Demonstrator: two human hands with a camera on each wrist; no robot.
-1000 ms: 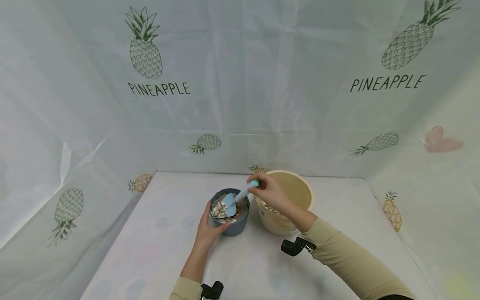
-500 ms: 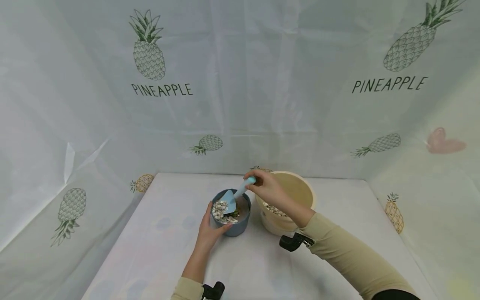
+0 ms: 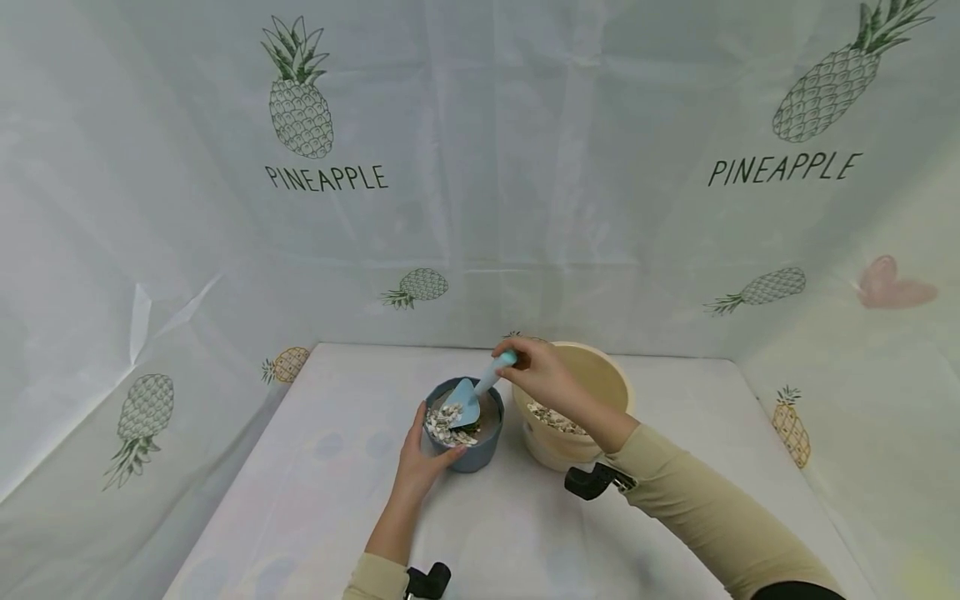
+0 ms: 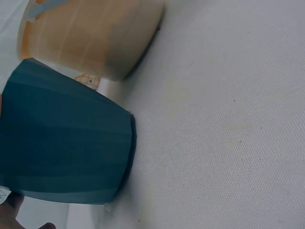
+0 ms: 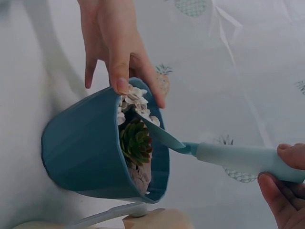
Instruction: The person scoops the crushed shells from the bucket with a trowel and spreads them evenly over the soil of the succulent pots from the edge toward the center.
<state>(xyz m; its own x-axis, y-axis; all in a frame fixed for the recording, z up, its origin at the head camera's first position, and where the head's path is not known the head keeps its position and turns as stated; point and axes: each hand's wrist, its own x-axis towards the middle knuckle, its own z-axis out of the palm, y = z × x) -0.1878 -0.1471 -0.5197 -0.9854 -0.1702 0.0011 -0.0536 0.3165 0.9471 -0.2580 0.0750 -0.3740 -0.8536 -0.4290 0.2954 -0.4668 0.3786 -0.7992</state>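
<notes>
A blue flower pot (image 3: 477, 457) stands on the table, with my left hand (image 3: 415, 468) holding its near left side, thumb and fingers at the rim. My right hand (image 3: 546, 380) pinches the handle end of a light blue trowel (image 3: 468, 403), whose blade slants down into the pot. In the right wrist view the blade tip touches white stones (image 5: 135, 99) heaped on the left hand's side of the pot. Beside them grows a green succulent (image 5: 137, 142) with reddish tips. The left wrist view shows the pot's outer wall (image 4: 71, 133); most of that hand is out of frame.
Close to the pot's right stands a cream bucket (image 3: 557, 451), partly covered by my right forearm, with more pale stones (image 3: 553, 417) inside. Pineapple-printed sheeting (image 3: 525, 208) hangs behind the white table (image 3: 315, 483) and at its sides.
The trowel blade has tipped more steeply and shifted slightly right within the pot. White stones now show more fully at the pot's left side. My left hand keeps its hold on the rim.
</notes>
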